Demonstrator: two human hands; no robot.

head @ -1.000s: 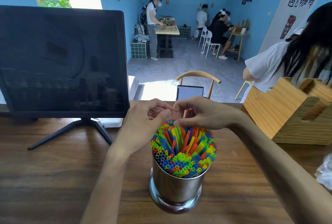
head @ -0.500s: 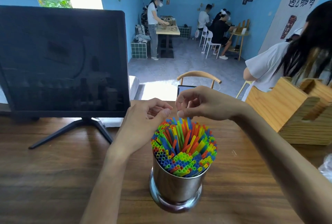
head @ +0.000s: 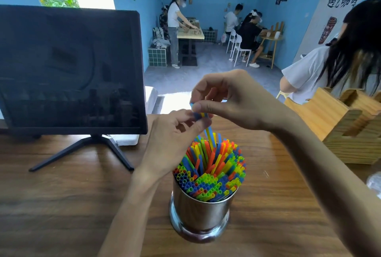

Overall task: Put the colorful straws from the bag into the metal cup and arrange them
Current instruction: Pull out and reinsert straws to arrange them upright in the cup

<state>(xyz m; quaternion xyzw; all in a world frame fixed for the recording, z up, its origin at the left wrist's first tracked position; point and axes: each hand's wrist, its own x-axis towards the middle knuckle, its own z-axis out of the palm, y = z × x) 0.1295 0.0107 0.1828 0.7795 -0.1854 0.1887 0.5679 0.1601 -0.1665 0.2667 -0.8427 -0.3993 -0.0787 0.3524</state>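
With the metal cup (head: 201, 211) on the desk (head: 61, 205) already packed with straws (head: 210, 172), both the right hand (head: 233, 102) and the left hand (head: 175, 139) pinch 2 raised straws (head: 209, 133) (blue and yellow), best lowered straight into a gap, gently.

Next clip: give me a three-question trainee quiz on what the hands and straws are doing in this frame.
1. True or false: the shiny metal cup lies on its side.
2. What does the right hand pinch? A) blue and yellow plastic straws B) a spoon C) a bag
3. Fill in: the cup stands on the wooden ____.

Key: 1 false, it stands upright; 2 A, with the left hand on them too; 3 table.
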